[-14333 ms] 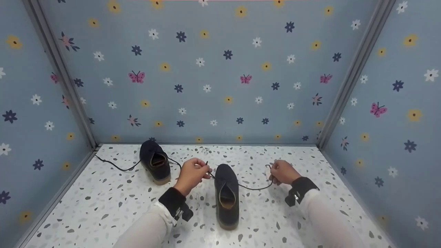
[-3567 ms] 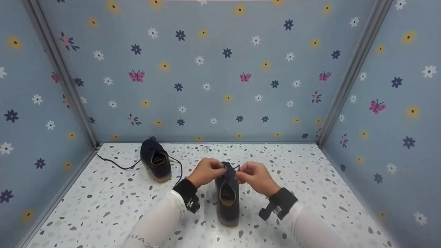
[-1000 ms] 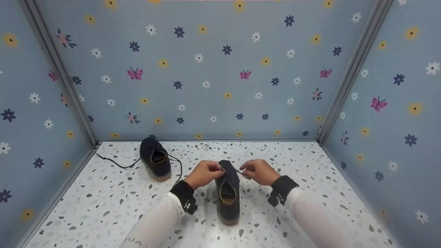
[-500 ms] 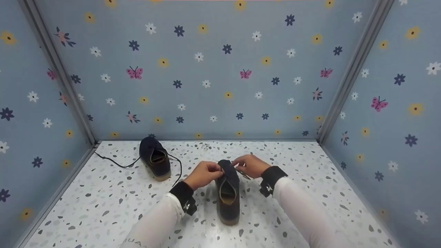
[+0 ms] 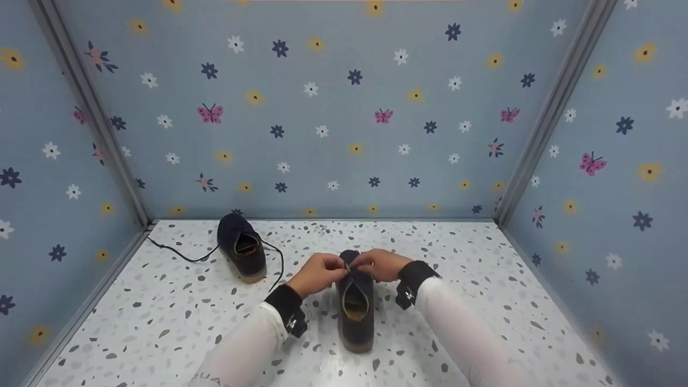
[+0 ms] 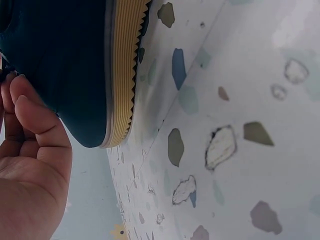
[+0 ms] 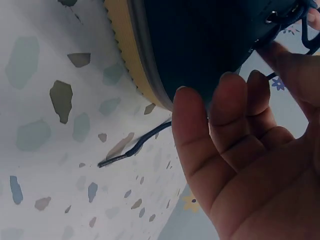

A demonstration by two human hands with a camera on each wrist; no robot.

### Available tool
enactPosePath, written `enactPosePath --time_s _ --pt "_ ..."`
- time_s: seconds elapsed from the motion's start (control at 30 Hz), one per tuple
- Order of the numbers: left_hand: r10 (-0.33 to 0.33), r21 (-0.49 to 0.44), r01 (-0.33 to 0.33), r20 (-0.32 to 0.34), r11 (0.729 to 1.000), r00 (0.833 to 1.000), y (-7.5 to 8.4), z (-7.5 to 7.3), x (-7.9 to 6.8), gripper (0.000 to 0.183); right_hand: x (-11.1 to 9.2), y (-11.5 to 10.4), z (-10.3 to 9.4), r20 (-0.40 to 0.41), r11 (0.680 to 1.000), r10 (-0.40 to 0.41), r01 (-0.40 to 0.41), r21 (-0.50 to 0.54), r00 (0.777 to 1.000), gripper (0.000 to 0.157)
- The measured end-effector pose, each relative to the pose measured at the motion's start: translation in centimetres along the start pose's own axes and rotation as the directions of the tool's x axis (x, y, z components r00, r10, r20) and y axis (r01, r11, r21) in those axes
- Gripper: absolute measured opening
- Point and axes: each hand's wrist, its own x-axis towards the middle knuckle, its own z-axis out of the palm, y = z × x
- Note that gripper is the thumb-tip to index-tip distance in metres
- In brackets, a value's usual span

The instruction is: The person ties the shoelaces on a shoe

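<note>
A dark navy lace-up shoe (image 5: pixel 356 328) stands in the middle, toe away from me. My left hand (image 5: pixel 318 275) is at its left side, pinching the shoelace between thumb and fingers over the lacing; a bit of dark lace (image 6: pixel 7 72) shows at those fingertips in the left wrist view. Reaching in from the right, my right hand (image 5: pixel 380 264) has its fingertips over the lacing, close to the left ones. A lace loop (image 7: pixel 306 32) rises by the eyelets in the right wrist view. A loose shoelace end (image 7: pixel 134 149) runs out from behind my right fingers, which hold the lace.
A second dark shoe (image 5: pixel 243 250) stands at the back left, its laces (image 5: pixel 188 259) trailing out on both sides. Flower-printed panels (image 5: pixel 333 134) enclose the speckled white surface (image 5: pixel 161 322) at the back and sides.
Right hand, out to the right of the shoe a second ago, has moved left onto the lacing, meeting the left fingertips. The left hand has stayed in place. Earlier, both hands held lace ends apart.
</note>
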Motion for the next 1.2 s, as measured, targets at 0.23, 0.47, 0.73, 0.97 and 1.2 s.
enactPosePath --time_s 0.23,0.47,0.73,0.97,1.2 --pt "0.011 -0.002 -0.011 -0.015 1.0 1.0 -0.2 0.2 0.1 0.009 0.2 0.2 0.4 -0.031 0.998 -0.041 0.042 0.037 0.999 0.017" --pt "-0.002 0.007 0.002 -0.019 1.0 1.0 -0.1 0.2 0.0 0.009 -0.2 0.6 0.2 -0.094 0.995 -0.022 0.03 0.092 0.995 0.006" --pt "-0.016 -0.019 0.016 -0.023 1.0 1.0 -0.3 0.2 -0.1 0.009 -1.0 1.6 -0.6 -0.198 0.994 -0.004 0.026 0.109 0.98 0.007" --pt "-0.017 -0.033 0.016 -0.025 0.999 1.0 -0.3 0.3 -0.1 0.009 -1.9 2.0 -1.4 -0.291 0.99 0.065 -0.025 0.141 0.954 0.012" --pt "-0.019 -0.013 0.018 -0.031 1.0 0.999 -0.1 0.4 -0.1 0.009 -2.0 2.3 -1.7 -0.367 0.911 0.201 -0.035 0.412 0.908 0.014"
